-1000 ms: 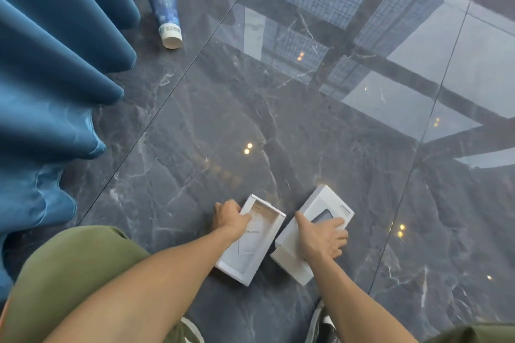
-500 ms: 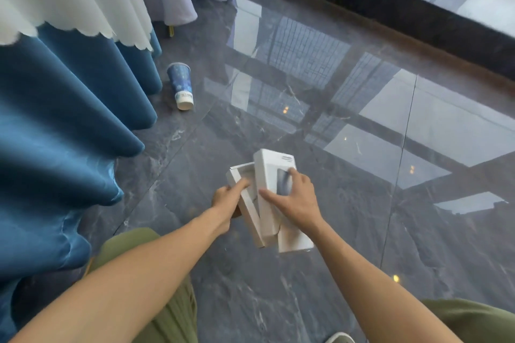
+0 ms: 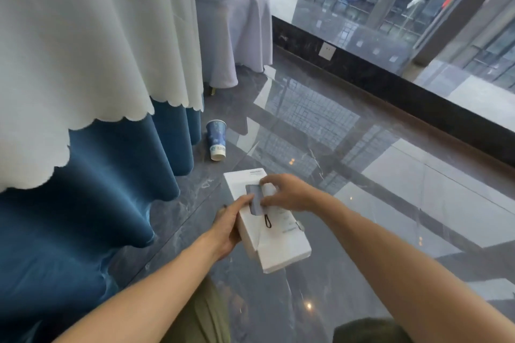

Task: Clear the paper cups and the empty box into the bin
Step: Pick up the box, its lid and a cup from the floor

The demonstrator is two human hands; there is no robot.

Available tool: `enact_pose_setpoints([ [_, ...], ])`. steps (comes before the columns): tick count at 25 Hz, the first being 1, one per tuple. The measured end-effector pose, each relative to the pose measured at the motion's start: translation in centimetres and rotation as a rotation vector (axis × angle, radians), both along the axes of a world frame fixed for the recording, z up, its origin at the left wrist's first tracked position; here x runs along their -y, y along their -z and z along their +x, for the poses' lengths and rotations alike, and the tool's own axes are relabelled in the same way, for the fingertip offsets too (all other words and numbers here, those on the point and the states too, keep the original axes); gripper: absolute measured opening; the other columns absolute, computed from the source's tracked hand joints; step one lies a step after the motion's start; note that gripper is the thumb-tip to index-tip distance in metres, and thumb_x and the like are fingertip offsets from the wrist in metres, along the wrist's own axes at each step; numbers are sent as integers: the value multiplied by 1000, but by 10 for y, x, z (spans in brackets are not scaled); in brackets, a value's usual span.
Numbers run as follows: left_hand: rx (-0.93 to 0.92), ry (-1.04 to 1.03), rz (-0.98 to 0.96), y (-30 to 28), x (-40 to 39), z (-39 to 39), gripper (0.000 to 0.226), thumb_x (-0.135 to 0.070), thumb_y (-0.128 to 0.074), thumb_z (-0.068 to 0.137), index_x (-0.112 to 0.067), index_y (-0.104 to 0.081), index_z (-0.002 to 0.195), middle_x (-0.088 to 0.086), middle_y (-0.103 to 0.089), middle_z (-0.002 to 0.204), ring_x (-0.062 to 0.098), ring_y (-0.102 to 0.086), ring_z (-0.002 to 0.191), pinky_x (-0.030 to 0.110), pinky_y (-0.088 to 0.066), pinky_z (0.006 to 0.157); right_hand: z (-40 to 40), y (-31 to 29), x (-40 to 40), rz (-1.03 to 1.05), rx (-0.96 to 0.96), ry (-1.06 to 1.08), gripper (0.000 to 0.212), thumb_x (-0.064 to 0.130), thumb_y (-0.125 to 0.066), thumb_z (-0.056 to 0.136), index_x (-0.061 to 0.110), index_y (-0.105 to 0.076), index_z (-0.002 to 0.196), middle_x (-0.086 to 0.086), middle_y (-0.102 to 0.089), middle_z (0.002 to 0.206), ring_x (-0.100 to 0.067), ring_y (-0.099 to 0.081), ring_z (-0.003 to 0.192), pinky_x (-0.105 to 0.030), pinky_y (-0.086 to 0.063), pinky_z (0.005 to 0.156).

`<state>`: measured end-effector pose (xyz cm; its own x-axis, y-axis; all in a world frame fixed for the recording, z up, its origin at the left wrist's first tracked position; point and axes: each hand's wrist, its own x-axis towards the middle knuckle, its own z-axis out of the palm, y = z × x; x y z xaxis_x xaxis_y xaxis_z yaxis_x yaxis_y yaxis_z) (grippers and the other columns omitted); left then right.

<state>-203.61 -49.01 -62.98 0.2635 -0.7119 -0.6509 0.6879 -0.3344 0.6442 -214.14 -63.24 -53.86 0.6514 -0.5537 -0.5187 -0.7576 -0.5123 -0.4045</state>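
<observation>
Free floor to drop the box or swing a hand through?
Open: glossy grey marble floor between the white cardboard box in both hands and the black window-base wall. Crowded: the left strip, where the tipped blue paper cup lies beside the blue table skirt.

Your two forearms are bare to the frame edge, no sleeves, watch or rings visible on your left hand (image 3: 227, 227) or right hand (image 3: 289, 193). You wear olive-green cloth trousers (image 3: 207, 320).

both hands grip white box (image 3: 274, 242); blue cup (image 3: 216, 140) on floor.
</observation>
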Motion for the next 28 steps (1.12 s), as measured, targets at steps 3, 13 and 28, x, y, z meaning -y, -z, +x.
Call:
enact_pose_setpoints([
  [3,48,-74,56,16,4,17,78,-39,-82,71,-5,-63,139,25,-74,126,46,-67,122,56,-51,109,32,-3,34,-53,-80,-167,59,40,-68,95,22,-50,148,-8,-55,146,-28,-54,131,-37,-43,105],
  [13,187,-425,266,81,-10,74,88,-45,-96,52,-19,-60,129,11,-80,111,32,-77,104,50,-62,91,143,131,148,61,276,164,91,48,-76,85,15,-30,157,-13,-38,158,-29,-45,140,-34,-41,101],
  [28,192,-742,333,101,6,96,61,-28,-94,73,-19,-65,127,6,-82,108,28,-77,104,40,-58,81,274,295,161,100,202,362,72,40,-75,84,0,-44,134,-21,-57,136,-41,-57,125,-47,-50,101],
])
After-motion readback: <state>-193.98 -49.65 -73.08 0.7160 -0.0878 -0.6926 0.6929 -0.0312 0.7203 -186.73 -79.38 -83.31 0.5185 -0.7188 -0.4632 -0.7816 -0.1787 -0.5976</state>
